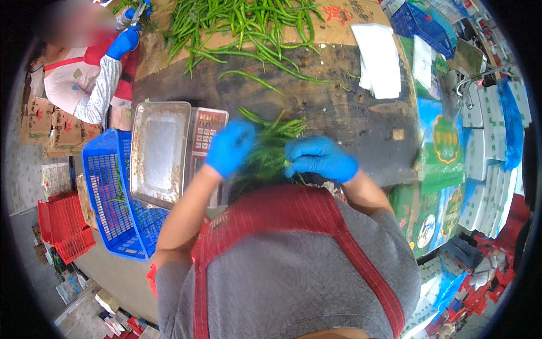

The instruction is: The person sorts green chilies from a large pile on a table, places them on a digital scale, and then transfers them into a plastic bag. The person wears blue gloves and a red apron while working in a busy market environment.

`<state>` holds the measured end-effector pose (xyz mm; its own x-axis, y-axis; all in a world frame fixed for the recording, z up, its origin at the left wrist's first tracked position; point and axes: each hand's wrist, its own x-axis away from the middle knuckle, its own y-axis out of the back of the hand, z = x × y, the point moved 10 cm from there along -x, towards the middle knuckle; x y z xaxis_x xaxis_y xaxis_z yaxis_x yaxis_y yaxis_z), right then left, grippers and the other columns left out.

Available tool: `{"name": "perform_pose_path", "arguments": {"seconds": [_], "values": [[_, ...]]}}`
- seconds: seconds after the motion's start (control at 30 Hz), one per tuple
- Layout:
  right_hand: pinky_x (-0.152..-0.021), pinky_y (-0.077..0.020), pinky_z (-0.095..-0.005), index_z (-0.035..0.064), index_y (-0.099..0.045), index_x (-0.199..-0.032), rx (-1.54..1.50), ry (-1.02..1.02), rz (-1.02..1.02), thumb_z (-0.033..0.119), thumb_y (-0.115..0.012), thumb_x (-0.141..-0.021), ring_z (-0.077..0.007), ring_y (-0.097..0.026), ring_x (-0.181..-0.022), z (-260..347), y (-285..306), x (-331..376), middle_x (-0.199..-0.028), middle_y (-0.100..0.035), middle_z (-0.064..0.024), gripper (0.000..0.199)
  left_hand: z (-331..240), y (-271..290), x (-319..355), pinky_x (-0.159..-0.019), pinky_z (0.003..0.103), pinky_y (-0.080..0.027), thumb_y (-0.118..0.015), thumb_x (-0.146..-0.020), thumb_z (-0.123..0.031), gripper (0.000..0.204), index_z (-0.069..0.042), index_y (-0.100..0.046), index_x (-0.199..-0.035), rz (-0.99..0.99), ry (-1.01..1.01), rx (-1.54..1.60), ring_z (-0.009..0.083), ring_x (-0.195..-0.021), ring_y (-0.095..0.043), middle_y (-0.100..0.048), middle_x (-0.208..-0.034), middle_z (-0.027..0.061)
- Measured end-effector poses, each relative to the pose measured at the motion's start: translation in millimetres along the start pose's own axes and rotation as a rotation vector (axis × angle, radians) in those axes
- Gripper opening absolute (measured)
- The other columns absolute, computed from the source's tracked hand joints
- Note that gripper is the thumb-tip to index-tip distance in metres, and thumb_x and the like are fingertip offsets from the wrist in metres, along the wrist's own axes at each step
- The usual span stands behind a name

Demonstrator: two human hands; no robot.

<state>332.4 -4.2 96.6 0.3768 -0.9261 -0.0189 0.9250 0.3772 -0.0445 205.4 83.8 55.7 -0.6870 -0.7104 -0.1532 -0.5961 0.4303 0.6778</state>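
Both my hands wear blue gloves and close around one bundle of long green chili peppers (270, 148) just above the front edge of the dark wooden table (350, 107). My left hand (230, 148) grips the bundle's left side. My right hand (319, 159) grips its right side. The pepper tips fan out past my fingers toward the table's middle. A large loose heap of the same green peppers (243, 28) lies at the far side on brown cardboard.
A weighing scale with a steel pan (160, 150) and keypad stands left of my hands. A blue plastic crate (113, 198) sits below it. White bags (379, 59) lie at the right. Another person's blue-gloved hand (123, 42) works at the far left. Red crates and green cartons flank the table.
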Motion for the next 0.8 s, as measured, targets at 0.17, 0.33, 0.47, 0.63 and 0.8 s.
{"name": "perform_pose_path", "arguments": {"seconds": [0.17,0.33,0.47,0.63,0.8], "values": [[-0.078,-0.0476,-0.031,0.0018,-0.066,-0.103,0.175,-0.101,-0.555,0.016,-0.061,-0.086,-0.0208,-0.061,-0.089,-14,119,7,-0.095,-0.065,-0.0116,0.022,-21,-1,-17,-0.076,0.032,-0.048,-0.062,-0.084,-0.007,0.015,-0.003,-0.064,-0.098,0.083,0.016,0.243,0.0261,-0.084,-0.061,-0.062,-0.092,0.0124],[-0.082,-0.0488,-0.0402,0.0023,-0.064,-0.106,1.064,-0.384,-0.506,0.028,-0.063,-0.082,-0.0336,-0.062,-0.095,-120,182,6,-0.104,-0.065,-0.0183,0.035,-25,-82,-8,-0.085,0.038,-0.047,-0.063,-0.083,-0.012,0.031,-0.008,-0.061,-0.114,0.27,-0.151,0.129,0.0333,-0.097,-0.058,-0.061,-0.103,0.017],[-0.08,-0.0485,-0.0434,0.0047,-0.064,-0.104,0.72,-0.203,-0.446,0.033,-0.062,-0.081,-0.0371,-0.061,-0.092,-143,146,-53,-0.102,-0.063,-0.0225,0.037,-20,-117,11,-0.094,0.043,-0.043,-0.057,-0.087,-0.018,0.042,-0.008,-0.052,-0.127,0.268,-0.194,0.07,0.0355,-0.11,-0.053,-0.055,-0.12,0.0192],[-0.079,-0.0483,-0.0446,0.0044,-0.062,-0.097,0.889,-0.164,-0.549,0.034,-0.061,-0.082,-0.0387,-0.06,-0.089,-169,132,-113,-0.091,-0.063,-0.0203,0.033,-3,-46,14,-0.094,0.036,-0.043,-0.056,-0.086,-0.008,0.031,-0.006,-0.059,-0.117,0.081,-0.012,0.154,0.0293,-0.109,-0.056,-0.06,-0.114,0.0158],[-0.071,-0.0467,-0.042,0.003,-0.06,-0.087,0.752,-0.25,-0.447,0.026,-0.062,-0.083,-0.0343,-0.06,-0.078,-201,133,-132,-0.078,-0.06,-0.0147,0.023,59,-16,47,-0.086,0.029,-0.047,-0.05,-0.092,-0.005,0.022,-0.002,-0.063,-0.11,-0.097,0.339,0.445,0.0155,-0.094,-0.06,-0.063,-0.109,0.008]]}}
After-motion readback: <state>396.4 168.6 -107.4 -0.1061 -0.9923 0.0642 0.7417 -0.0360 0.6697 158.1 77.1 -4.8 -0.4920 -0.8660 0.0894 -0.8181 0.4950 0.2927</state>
